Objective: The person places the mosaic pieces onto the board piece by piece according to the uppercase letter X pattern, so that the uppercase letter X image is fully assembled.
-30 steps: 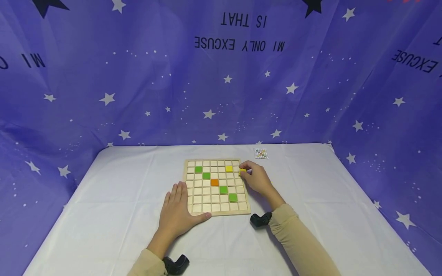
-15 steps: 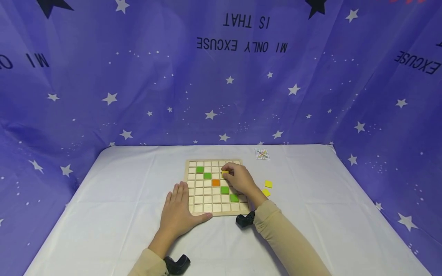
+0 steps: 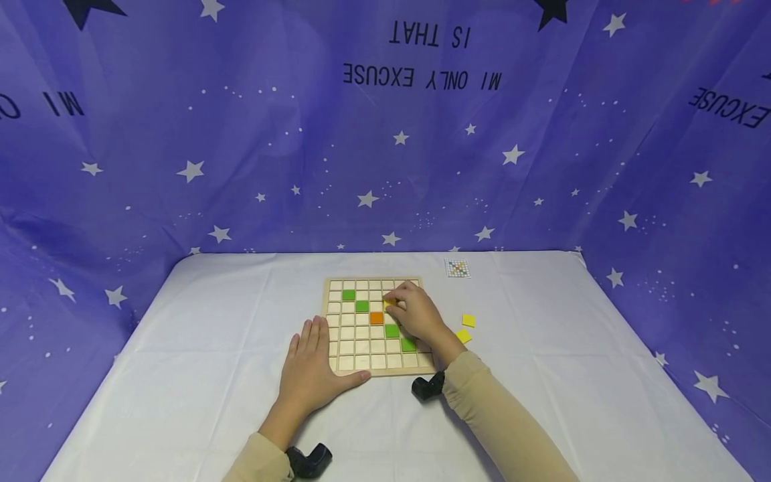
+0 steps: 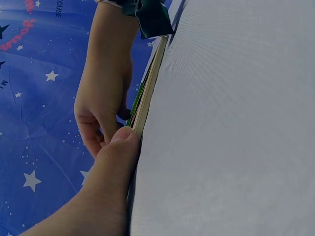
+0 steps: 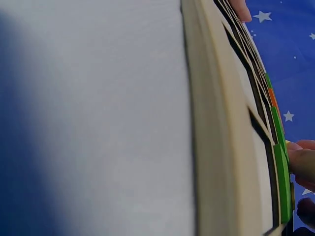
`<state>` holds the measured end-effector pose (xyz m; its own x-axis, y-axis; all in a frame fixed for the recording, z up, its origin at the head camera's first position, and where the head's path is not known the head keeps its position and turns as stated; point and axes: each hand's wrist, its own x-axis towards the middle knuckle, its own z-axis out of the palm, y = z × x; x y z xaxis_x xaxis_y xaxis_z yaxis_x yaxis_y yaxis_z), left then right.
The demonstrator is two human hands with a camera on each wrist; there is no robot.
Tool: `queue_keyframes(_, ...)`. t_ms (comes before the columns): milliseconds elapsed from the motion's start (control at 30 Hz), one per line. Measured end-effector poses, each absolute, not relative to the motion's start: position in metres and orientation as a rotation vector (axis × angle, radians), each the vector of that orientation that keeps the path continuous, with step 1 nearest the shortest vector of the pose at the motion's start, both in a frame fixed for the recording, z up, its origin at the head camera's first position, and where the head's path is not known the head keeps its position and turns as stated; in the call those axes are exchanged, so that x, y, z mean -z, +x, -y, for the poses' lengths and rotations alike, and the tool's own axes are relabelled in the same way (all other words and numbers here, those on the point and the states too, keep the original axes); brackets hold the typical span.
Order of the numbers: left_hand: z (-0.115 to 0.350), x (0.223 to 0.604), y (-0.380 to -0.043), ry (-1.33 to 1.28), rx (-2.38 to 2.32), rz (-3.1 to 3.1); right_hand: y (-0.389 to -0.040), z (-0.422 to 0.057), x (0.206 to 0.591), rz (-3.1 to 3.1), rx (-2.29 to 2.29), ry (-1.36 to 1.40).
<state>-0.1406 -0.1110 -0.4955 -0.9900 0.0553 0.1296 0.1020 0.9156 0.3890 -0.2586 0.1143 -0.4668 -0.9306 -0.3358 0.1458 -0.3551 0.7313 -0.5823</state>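
A square wooden grid board (image 3: 403, 371) lies on the table, with several green tiles (image 3: 349, 295) and one orange tile (image 3: 376, 318) set diagonally in its cells. My left hand (image 3: 310, 368) lies along the board's left side with fingers straight, and the thumb touches the front edge, as the left wrist view also shows. Over the upper right part of the board, my right hand (image 3: 418, 314) pinches a yellow tile (image 3: 388, 305) between thumb and fingers, just above and right of the orange tile. That hand covers some cells behind it.
Two loose yellow tiles (image 3: 468, 320) lie right of the board, beside the right wrist. A small printed grid card (image 3: 458, 268) sits beyond them near the back edge. Starry purple cloth (image 3: 289, 167) hangs behind the white-covered table (image 3: 181, 375).
My right hand has carried the yellow tile left from the board's right edge to a cell near the orange tile. The two loose tiles have come into view. The left hand stays put.
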Motion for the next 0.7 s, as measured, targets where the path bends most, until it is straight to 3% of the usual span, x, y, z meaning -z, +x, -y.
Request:
queue_keyframes(300,0.111,0.495,-0.14,-0.117,0.614,2.971,-0.254,-0.128,0.467,2.928,-0.876,0.668)
queue_keyframes(700,0.112,0.495,-0.14,-0.117,0.62,2.972,-0.239,-0.18,0.458,2.896,-0.996,0.531)
